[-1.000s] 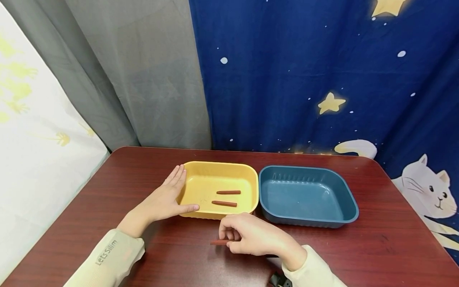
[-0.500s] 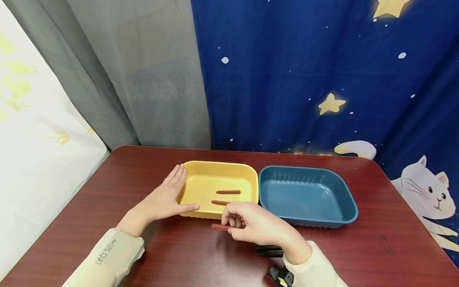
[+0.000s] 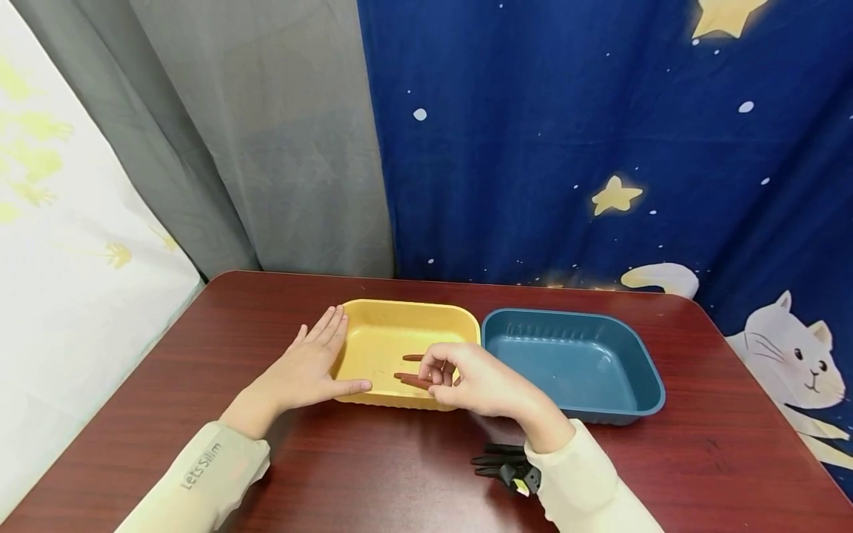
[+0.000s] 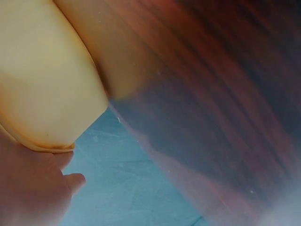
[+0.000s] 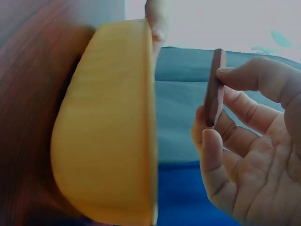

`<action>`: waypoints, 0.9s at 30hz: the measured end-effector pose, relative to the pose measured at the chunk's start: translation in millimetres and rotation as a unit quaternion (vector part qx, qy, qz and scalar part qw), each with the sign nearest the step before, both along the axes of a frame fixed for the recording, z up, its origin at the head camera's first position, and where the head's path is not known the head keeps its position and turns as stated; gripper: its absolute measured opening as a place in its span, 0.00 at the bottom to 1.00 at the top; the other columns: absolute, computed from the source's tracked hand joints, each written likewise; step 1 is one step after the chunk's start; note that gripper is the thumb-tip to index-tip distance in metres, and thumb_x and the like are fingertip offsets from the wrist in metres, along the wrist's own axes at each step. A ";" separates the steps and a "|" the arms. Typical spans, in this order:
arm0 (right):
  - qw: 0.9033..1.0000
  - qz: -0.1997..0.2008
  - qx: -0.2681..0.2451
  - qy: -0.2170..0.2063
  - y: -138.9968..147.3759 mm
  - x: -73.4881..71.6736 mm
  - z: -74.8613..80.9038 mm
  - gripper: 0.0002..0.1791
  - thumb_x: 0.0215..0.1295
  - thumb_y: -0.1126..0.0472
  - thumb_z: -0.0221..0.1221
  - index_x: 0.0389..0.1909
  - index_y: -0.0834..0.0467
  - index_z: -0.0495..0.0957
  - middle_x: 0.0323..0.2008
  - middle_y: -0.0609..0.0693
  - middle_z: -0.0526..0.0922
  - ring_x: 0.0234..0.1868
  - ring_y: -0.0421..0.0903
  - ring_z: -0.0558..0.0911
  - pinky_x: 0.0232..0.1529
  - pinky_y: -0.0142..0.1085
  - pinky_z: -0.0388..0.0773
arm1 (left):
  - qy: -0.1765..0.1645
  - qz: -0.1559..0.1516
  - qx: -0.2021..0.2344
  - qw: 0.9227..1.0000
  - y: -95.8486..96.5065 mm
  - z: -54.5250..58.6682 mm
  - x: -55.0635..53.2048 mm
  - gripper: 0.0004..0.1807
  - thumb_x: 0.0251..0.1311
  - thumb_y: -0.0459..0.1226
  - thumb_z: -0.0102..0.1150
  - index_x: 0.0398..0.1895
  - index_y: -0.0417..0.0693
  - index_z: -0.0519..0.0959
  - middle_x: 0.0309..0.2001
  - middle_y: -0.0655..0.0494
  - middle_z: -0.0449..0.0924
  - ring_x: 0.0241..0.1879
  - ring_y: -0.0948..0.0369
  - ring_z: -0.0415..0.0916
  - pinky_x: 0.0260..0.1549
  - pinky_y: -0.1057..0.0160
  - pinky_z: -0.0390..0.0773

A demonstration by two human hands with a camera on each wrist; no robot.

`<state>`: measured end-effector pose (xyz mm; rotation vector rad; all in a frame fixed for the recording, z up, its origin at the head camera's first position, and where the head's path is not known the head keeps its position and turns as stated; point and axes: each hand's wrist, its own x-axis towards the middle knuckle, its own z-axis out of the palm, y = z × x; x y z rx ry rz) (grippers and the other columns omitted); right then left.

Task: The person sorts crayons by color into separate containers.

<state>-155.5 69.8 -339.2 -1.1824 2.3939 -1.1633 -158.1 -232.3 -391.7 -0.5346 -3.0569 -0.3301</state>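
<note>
Yellow tray (image 3: 383,329); stick (image 5: 215,96) brownish-red, seemingly plain; starry navy curtain (image 3: 506,163).

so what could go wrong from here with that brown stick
The brown stick could slip, since the right hand only pinches it. Lowered here, it might knock the two sticks lying in the yellow bin. If the left hand on that bin's side pushes, the blue bin close beside may get shoved.

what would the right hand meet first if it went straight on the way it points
Probably the left hand, at the left end of the yellow tub. The right hand, pinching a brown stick, seems above the tub and could clear the left hand; depth is unclear.
</note>
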 end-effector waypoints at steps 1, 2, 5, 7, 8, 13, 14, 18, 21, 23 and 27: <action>1.000 -0.001 -0.002 0.000 -0.2 -2.7 -0.8 0.06 0.59 0.69 0.62 0.35 0.56 0.79 0.29 0.45 0.81 0.31 0.34 0.77 0.37 0.32 0.80 | 0.000 0.001 -0.002 1.000 0.1 0.1 0.1 0.67 0.52 0.75 0.52 0.78 0.33 0.47 0.80 0.42 0.37 0.80 0.44 0.38 0.72 0.32 0.47; 1.000 -0.004 -0.001 -0.002 -0.6 -5.1 -1.6 0.06 0.59 0.69 0.62 0.35 0.57 0.79 0.29 0.45 0.80 0.31 0.35 0.77 0.37 0.32 0.80 | 0.000 0.002 -0.004 1.000 0.2 0.2 0.2 0.67 0.51 0.76 0.52 0.78 0.34 0.47 0.81 0.42 0.37 0.80 0.44 0.38 0.72 0.32 0.47; 1.000 -0.010 0.002 -0.007 -1.7 -12.3 -4.7 0.06 0.59 0.70 0.62 0.36 0.58 0.80 0.29 0.46 0.79 0.31 0.35 0.76 0.36 0.31 0.78 | 0.001 0.003 -0.008 1.000 0.7 0.9 0.7 0.67 0.51 0.76 0.51 0.78 0.34 0.48 0.81 0.42 0.37 0.80 0.44 0.38 0.72 0.32 0.46; 1.000 -0.014 0.007 -0.005 -2.4 -16.7 -6.6 0.06 0.58 0.70 0.61 0.35 0.58 0.79 0.28 0.46 0.79 0.31 0.36 0.76 0.35 0.29 0.77 | 0.001 0.003 -0.008 1.000 0.9 1.6 1.0 0.67 0.51 0.76 0.52 0.78 0.33 0.48 0.81 0.42 0.37 0.80 0.44 0.38 0.72 0.32 0.46; 1.000 -0.017 0.010 -0.004 -3.1 -18.9 -7.3 0.06 0.58 0.70 0.61 0.35 0.58 0.79 0.28 0.47 0.79 0.30 0.36 0.75 0.34 0.29 0.77 | 0.001 0.002 -0.008 1.000 1.1 1.9 1.0 0.67 0.52 0.75 0.52 0.78 0.33 0.48 0.81 0.42 0.37 0.80 0.44 0.38 0.72 0.32 0.46; 0.999 -0.029 0.024 0.002 -7.7 -32.1 -12.2 0.05 0.57 0.71 0.61 0.34 0.60 0.79 0.27 0.47 0.79 0.27 0.36 0.74 0.31 0.27 0.75 | -0.001 0.001 -0.007 1.000 1.2 2.2 0.4 0.66 0.52 0.75 0.52 0.78 0.33 0.47 0.81 0.42 0.37 0.80 0.45 0.37 0.73 0.33 0.45; 0.999 -0.030 0.026 0.000 -8.5 -34.9 -13.2 0.05 0.57 0.71 0.61 0.34 0.60 0.79 0.27 0.48 0.79 0.26 0.37 0.74 0.30 0.27 0.74 | -0.002 0.002 -0.007 1.000 1.0 2.1 0.2 0.67 0.52 0.75 0.52 0.78 0.33 0.47 0.81 0.42 0.37 0.80 0.45 0.37 0.73 0.33 0.45; 0.999 -0.034 0.035 -0.005 -12.0 -44.3 -17.7 0.06 0.57 0.73 0.60 0.33 0.61 0.80 0.26 0.48 0.77 0.26 0.38 0.74 0.30 0.26 0.73 | -0.002 0.001 -0.004 1.000 0.0 1.8 -0.4 0.67 0.52 0.75 0.52 0.78 0.33 0.47 0.81 0.42 0.36 0.80 0.45 0.37 0.72 0.32 0.45; 0.999 -0.034 0.042 0.008 -15.5 -50.0 -21.7 0.06 0.56 0.73 0.60 0.33 0.61 0.81 0.25 0.48 0.78 0.28 0.38 0.74 0.32 0.27 0.74 | -0.002 0.000 -0.002 1.000 -0.5 1.5 -0.8 0.67 0.52 0.75 0.53 0.78 0.33 0.47 0.81 0.42 0.36 0.80 0.44 0.37 0.72 0.32 0.46; 0.998 -0.035 0.050 0.017 -18.3 -52.8 -24.5 0.07 0.55 0.73 0.61 0.32 0.60 0.82 0.25 0.47 0.78 0.29 0.38 0.74 0.33 0.26 0.73 | -0.002 -0.001 0.001 1.000 -0.7 0.9 -1.3 0.67 0.52 0.75 0.53 0.78 0.33 0.47 0.80 0.41 0.36 0.80 0.44 0.37 0.72 0.32 0.47; 0.996 -0.043 0.069 0.019 -23.6 -56.4 -29.1 0.07 0.54 0.72 0.62 0.31 0.58 0.83 0.25 0.46 0.78 0.30 0.39 0.73 0.32 0.26 0.70 | -0.001 -0.004 0.001 1.000 -1.3 -1.4 -2.4 0.67 0.51 0.75 0.53 0.78 0.33 0.47 0.80 0.41 0.36 0.80 0.43 0.38 0.72 0.31 0.47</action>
